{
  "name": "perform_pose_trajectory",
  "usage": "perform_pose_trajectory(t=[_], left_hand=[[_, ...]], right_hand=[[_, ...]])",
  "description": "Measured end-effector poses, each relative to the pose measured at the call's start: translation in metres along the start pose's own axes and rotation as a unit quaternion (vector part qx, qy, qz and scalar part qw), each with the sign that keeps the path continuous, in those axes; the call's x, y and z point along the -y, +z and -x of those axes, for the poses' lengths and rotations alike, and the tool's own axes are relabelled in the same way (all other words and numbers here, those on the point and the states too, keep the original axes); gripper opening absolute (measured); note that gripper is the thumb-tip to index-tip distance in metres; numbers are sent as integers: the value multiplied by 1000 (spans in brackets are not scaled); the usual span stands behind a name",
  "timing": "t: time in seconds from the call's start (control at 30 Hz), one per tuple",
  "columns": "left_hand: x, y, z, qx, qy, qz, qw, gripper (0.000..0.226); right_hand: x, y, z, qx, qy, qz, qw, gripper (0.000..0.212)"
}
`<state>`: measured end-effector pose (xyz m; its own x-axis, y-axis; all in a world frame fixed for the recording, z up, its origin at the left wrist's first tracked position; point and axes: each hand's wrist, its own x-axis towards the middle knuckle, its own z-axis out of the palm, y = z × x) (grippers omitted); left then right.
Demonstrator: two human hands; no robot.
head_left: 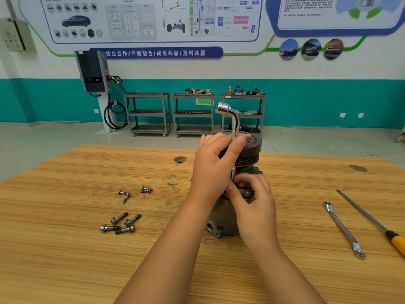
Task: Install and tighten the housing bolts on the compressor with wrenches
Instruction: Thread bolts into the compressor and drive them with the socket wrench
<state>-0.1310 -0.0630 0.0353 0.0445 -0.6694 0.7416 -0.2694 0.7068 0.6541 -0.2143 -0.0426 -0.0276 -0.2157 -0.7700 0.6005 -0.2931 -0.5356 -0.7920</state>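
A grey compressor [221, 216] with a black pulley [252, 150] at its far end lies on the wooden table [65, 238]. A chrome L-shaped socket wrench [230, 116] stands upright over the housing. My left hand [217, 163] grips its shaft. My right hand [252, 198] pinches the wrench's lower end down at the housing flange; the bolt under it is hidden. Several loose flanged bolts lie to the left: one group [120, 223] nearer me, a pair [124, 195] and another pair [146, 189] farther away.
To the right lie a flat double-ended wrench [344, 229] and a long screwdriver with a yellow handle [372, 220]. Beyond the table's far edge are grey shelf carts [192, 115] and a wall charger [93, 71].
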Motion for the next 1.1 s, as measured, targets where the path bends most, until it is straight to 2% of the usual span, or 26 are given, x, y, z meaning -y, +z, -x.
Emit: perform_pose_trajectory(t=[0.13,0.3,0.47,0.63,0.87,0.97,1.1], left_hand=[[-2,-1,0,-3,-1,2,1000,24],[-2,-1,0,3,-10,4,1000,28],[-3,-1,1,-6,-20,15,1000,30],[-3,-1,1,-5,-34,34,999,31],[0,0,1,0,-4,-6,1000,23],[-1,-2,1,1,2,-1,1000,25],[-1,-3,1,6,2,-1,1000,29]], right_hand=[[1,1,1,3,1,-16,1000,12],[-1,0,1,14,23,-32,999,27],[-1,-1,1,10,15,-28,999,16],[0,-1,1,6,1,-10,1000,14],[0,0,1,2,-3,0,1000,13],[0,0,1,5,7,-28,1000,7],[-4,0,1,11,19,-50,998,28]])
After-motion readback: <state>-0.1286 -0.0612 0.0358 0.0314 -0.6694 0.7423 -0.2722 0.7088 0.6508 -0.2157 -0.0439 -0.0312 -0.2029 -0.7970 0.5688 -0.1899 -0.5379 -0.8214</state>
